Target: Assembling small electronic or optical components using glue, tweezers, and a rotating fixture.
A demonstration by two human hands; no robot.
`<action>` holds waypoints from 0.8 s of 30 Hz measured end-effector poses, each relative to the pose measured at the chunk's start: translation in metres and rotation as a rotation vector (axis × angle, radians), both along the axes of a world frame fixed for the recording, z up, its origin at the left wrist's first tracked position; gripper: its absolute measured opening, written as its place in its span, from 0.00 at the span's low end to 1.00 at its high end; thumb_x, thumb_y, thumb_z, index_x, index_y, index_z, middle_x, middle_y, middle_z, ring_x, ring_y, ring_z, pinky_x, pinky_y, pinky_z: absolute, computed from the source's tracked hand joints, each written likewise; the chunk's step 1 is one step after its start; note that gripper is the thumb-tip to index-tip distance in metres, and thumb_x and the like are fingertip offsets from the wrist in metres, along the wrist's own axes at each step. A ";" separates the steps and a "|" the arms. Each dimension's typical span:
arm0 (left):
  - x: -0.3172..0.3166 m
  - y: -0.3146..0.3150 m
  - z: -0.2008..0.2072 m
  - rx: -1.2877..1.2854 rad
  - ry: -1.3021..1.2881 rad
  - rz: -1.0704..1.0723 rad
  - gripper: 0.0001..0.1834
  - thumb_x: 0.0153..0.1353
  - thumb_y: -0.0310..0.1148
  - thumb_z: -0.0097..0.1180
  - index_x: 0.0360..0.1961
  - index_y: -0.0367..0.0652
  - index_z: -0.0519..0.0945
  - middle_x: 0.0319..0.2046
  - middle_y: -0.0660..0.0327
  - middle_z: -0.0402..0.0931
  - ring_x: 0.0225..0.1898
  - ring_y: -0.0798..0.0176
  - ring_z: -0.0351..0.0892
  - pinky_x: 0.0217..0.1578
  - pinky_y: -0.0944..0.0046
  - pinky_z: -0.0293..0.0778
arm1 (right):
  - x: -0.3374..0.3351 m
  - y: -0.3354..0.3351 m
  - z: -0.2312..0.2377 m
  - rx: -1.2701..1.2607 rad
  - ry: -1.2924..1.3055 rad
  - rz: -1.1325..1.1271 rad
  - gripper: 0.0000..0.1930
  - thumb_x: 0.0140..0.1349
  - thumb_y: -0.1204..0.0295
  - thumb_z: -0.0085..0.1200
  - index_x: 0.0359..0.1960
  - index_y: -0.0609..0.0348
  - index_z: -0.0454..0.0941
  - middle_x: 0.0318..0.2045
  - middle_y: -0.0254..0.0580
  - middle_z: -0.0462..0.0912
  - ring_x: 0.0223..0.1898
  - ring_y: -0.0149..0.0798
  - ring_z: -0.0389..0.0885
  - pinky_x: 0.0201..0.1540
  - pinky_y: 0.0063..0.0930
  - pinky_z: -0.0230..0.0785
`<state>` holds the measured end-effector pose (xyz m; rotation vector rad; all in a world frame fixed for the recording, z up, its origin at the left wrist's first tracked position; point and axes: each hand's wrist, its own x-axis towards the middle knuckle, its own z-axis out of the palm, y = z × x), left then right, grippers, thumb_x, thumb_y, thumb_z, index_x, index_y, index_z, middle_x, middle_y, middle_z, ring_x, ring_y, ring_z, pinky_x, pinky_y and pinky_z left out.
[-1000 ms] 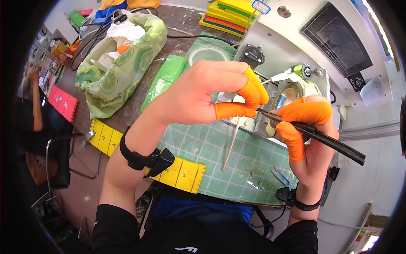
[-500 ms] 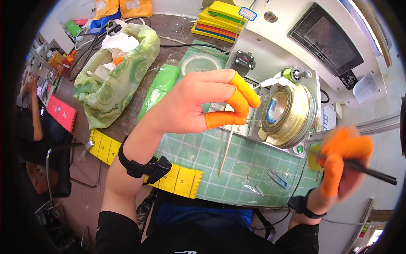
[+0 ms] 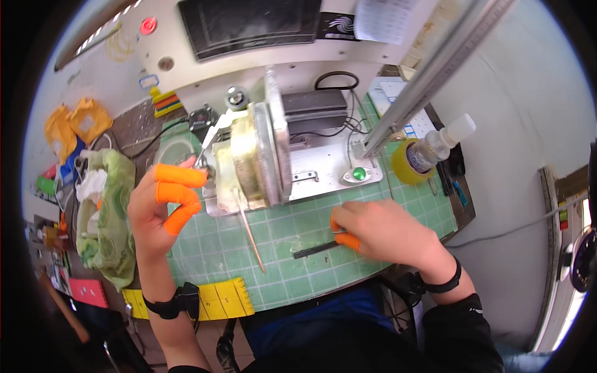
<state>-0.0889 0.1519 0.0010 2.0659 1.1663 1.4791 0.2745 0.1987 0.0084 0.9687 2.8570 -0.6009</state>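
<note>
The slim black tool (image 3: 314,250) looks straight.

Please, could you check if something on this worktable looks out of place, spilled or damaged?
No clear spill or damage stands out. One slightly odd thing: the thin brown stick juts from the machine's metal base over the green cutting mat, perhaps easy to knock.

Dark numerals (image 3: 227,299) on yellow strip (image 3: 217,291); pale swirl emblem (image 3: 342,24) on black label (image 3: 324,28)
</note>
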 end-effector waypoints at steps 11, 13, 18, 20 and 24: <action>0.023 -0.005 0.017 0.027 0.058 0.056 0.07 0.56 0.22 0.70 0.34 0.40 0.82 0.39 0.60 0.86 0.43 0.56 0.85 0.64 0.42 0.73 | 0.027 0.078 0.013 0.850 0.639 -0.264 0.13 0.49 0.83 0.68 0.34 0.58 0.79 0.34 0.41 0.76 0.36 0.49 0.76 0.36 0.37 0.71; 0.034 -0.019 0.028 0.062 0.251 0.156 0.09 0.54 0.19 0.68 0.33 0.40 0.81 0.38 0.59 0.83 0.43 0.56 0.83 0.66 0.38 0.70 | 0.021 0.075 0.009 0.778 0.778 -0.260 0.13 0.50 0.87 0.65 0.36 0.60 0.78 0.36 0.44 0.76 0.37 0.49 0.77 0.38 0.36 0.73; 0.054 -0.017 0.041 0.214 0.486 0.282 0.10 0.54 0.19 0.68 0.35 0.43 0.83 0.38 0.61 0.85 0.43 0.55 0.83 0.68 0.40 0.66 | 0.033 0.038 -0.020 0.497 0.771 -0.587 0.15 0.57 0.91 0.57 0.44 0.63 0.75 0.39 0.46 0.77 0.41 0.44 0.82 0.47 0.32 0.77; 0.046 -0.018 0.055 0.219 0.449 0.336 0.10 0.54 0.19 0.68 0.35 0.43 0.83 0.38 0.61 0.84 0.43 0.55 0.83 0.67 0.41 0.68 | 0.048 0.016 -0.030 0.379 0.812 -0.634 0.15 0.61 0.90 0.56 0.47 0.63 0.75 0.41 0.42 0.78 0.43 0.37 0.82 0.49 0.28 0.77; -0.009 -0.080 0.057 0.241 0.214 0.431 0.08 0.58 0.23 0.68 0.38 0.41 0.83 0.39 0.61 0.82 0.42 0.57 0.82 0.62 0.51 0.72 | 0.101 0.001 -0.029 0.308 0.969 -0.692 0.15 0.68 0.86 0.56 0.54 0.63 0.74 0.44 0.36 0.79 0.43 0.29 0.79 0.45 0.21 0.73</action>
